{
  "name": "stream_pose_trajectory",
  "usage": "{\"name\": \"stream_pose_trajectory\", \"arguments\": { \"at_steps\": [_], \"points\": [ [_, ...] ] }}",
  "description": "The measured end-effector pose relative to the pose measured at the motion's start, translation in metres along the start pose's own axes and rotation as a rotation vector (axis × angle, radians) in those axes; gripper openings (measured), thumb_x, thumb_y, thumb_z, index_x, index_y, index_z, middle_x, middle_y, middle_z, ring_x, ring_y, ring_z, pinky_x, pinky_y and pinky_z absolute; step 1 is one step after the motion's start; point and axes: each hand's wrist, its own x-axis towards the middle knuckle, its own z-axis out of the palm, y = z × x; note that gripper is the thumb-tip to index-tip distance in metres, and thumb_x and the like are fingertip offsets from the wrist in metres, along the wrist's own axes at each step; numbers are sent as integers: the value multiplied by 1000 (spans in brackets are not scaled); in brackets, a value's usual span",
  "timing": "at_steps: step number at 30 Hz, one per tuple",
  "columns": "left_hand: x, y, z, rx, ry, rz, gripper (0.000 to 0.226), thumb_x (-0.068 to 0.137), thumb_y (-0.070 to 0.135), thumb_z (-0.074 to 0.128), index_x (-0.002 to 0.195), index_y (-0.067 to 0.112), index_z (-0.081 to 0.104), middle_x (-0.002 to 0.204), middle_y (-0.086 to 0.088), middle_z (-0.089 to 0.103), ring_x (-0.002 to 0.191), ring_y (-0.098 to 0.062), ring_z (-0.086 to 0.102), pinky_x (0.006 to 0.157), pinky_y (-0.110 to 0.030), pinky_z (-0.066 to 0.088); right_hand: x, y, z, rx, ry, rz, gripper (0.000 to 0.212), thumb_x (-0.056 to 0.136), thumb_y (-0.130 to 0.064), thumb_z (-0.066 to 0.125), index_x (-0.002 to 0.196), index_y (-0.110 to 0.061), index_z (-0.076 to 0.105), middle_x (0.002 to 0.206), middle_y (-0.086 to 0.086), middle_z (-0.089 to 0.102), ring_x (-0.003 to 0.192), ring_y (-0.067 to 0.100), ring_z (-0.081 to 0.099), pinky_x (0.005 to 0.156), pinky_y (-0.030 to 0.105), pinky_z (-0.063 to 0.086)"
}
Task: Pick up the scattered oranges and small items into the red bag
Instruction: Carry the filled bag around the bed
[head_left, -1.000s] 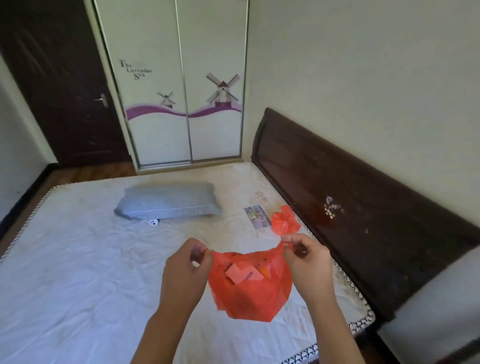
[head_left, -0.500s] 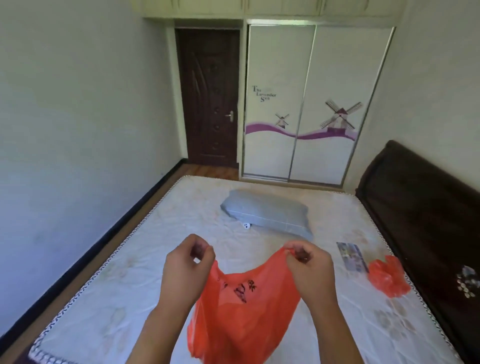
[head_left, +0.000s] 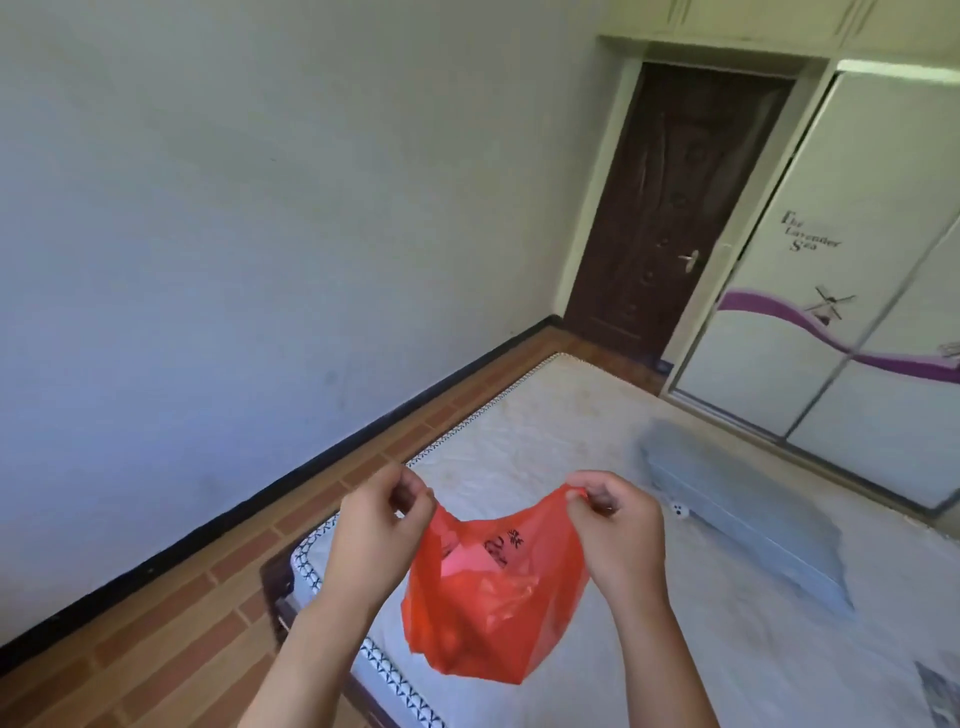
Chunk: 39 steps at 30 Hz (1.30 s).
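Left hand (head_left: 371, 540), right hand (head_left: 618, 540) pinch thin red plastic bag (head_left: 488, 597) rim; pink item inside; no oranges visible; small white object (head_left: 679, 512) beside pillow possibly left.

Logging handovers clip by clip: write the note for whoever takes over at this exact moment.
Left hand pinches one top edge of the thin red plastic bag; right hand pinches the other, so the bag hangs above the white mattress.
Done: a pale pink flat item shows through the bag; other contents unclear.
Left: a small white item lies by the grey pillow. No oranges in view; look over the rest of the bed.
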Motion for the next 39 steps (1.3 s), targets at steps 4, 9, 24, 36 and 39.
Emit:
{"name": "stream_pose_trajectory", "arguments": {
  "at_steps": [4, 9, 24, 36, 39],
  "points": [
    [20, -35, -55, -11, 64, -38, 23, 88, 7, 69, 74, 23, 62, 69, 8, 67, 67, -12, 63, 64, -31, 50, 3, -23, 78, 6, -110, -20, 30, 88, 2, 71, 84, -26, 80, 78, -13, 75, 76, 3, 70, 68, 9, 48],
    [26, -70, -107, -13, 167, -94, 19, 89, 11, 70, 77, 23, 63, 73, 8, 69, 67, -9, 63, 61, -21, 45, 2, -45, 157, 14, -260, -57, 30, 89, 2, 70, 86, -26, 79, 78, -9, 76, 76, 7, 72, 71, 20, 52],
    [77, -115, -175, 127, 437, -309, 16, 88, 15, 68, 74, 22, 62, 64, 1, 68, 59, -17, 61, 59, -34, 49, 38, -54, 332, 108, -649, -150, 31, 87, 1, 72, 87, -28, 80, 81, -12, 76, 78, 8, 71, 74, 17, 52],
    [143, -96, -201, 214, 654, -349, 18, 89, 9, 68, 74, 17, 64, 65, -2, 69, 60, -19, 62, 56, -24, 46, 88, -81, 435, 278, -842, -281, 27, 89, -1, 71, 89, -27, 79, 84, -17, 76, 81, 7, 73, 74, 17, 54],
    [144, -106, -222, 257, 702, -366, 18, 89, 8, 67, 74, 17, 65, 65, -2, 70, 60, -19, 64, 56, -25, 49, 88, -90, 456, 304, -901, -301, 26, 90, -2, 71, 92, -27, 80, 87, -19, 76, 84, 5, 73, 74, 14, 53]
  ]
}}
